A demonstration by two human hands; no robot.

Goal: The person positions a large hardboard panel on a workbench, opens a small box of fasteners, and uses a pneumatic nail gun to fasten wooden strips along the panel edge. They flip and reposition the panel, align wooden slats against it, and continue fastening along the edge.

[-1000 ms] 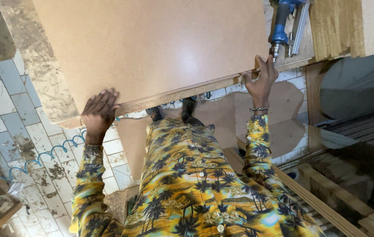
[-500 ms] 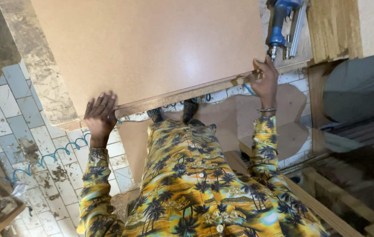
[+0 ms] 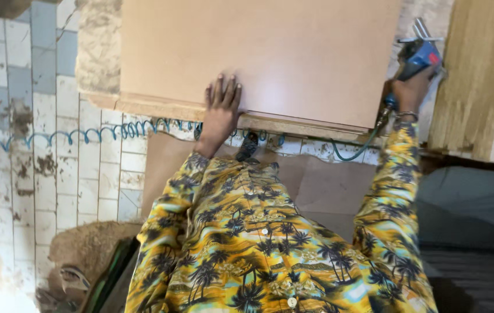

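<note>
A large smooth brown fibreboard panel (image 3: pixel 258 52) lies on a thicker wooden board (image 3: pixel 160 107) in front of me. My left hand (image 3: pixel 221 110) rests flat on the panel's near edge, fingers spread. My right hand (image 3: pixel 412 90) grips a blue pneumatic nail gun (image 3: pixel 418 58) at the panel's right corner. A teal air hose (image 3: pixel 354 152) runs down from the gun's handle. My patterned yellow shirt fills the lower middle of the view.
A blue coiled air hose (image 3: pixel 84 134) stretches across the tiled floor (image 3: pixel 44 174) on the left. A pale wooden beam (image 3: pixel 479 75) stands at the right. A dark grey surface (image 3: pixel 473 203) lies lower right. Sawdust and a sandal (image 3: pixel 76 275) sit lower left.
My right hand left the panel's edge and took hold of the blue nail gun. My left hand slid right along the near edge. The view shifted, so the panel now sits more level.
</note>
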